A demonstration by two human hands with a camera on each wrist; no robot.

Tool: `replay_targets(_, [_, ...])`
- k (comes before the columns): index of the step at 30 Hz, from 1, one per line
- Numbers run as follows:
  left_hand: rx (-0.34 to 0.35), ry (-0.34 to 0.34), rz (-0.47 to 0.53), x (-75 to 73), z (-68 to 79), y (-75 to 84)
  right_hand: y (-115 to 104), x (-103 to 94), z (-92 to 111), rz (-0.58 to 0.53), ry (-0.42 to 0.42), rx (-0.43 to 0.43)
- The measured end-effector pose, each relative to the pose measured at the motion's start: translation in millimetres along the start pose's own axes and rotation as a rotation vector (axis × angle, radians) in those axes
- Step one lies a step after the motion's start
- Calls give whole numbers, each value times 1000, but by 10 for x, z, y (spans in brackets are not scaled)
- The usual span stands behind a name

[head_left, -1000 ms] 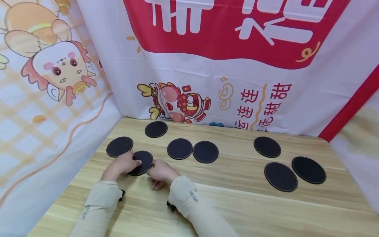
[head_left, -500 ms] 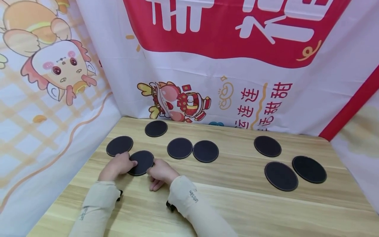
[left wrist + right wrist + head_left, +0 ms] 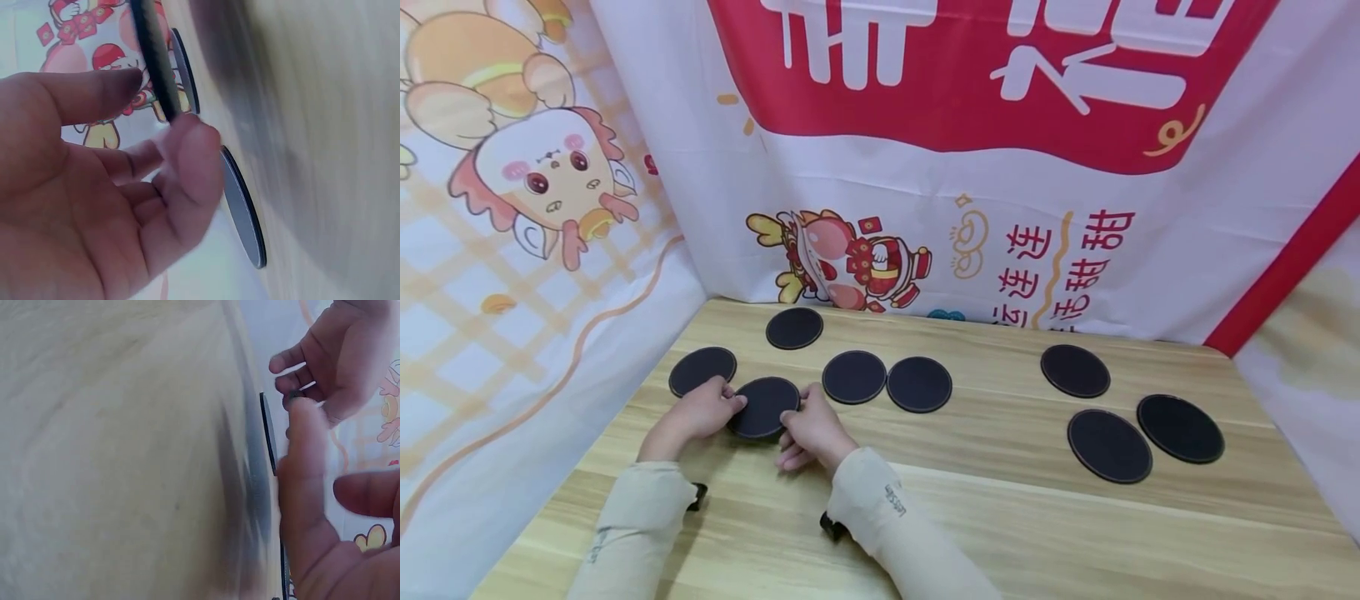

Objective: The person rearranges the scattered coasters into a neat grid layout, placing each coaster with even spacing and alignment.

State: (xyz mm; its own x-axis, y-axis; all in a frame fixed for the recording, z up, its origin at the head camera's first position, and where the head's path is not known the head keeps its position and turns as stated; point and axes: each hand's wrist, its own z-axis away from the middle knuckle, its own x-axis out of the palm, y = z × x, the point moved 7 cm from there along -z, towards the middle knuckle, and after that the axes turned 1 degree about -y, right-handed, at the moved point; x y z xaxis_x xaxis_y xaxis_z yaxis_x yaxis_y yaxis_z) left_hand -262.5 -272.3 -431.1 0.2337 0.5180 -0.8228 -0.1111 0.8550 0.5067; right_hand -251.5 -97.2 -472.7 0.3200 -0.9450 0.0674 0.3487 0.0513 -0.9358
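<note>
A black round coaster [image 3: 765, 406] with a thin gold ring near its edge is held slightly above the wooden table, with a shadow below it. My left hand [image 3: 694, 415] pinches its left edge, thumb on top and fingers beneath. On the opposite edge my right hand [image 3: 815, 429] grips it, the thumb lying over the rim. In the left wrist view the coaster [image 3: 156, 62] appears edge-on between thumb and fingers. The right wrist view shows the right hand [image 3: 331, 531] with thumb and index finger apart; the coaster is mostly hidden there.
Another coaster [image 3: 702, 372] lies just beyond my left hand, and one [image 3: 794, 327] sits farther back. Two coasters [image 3: 854, 377] touch side by side mid-table. Three more [image 3: 1109, 446] are grouped at the right. Printed cloth [image 3: 865, 167] hangs behind the table [image 3: 1000, 533].
The coaster between my hands has risen off the table and shifted a little to the right. The right thumb now lies on top of its edge. The other coasters have stayed put.
</note>
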Motion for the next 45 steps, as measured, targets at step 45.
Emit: replay_targets(45, [389,-155,607,375,-193,1343,-438,-1418,364,-199,-170,-211])
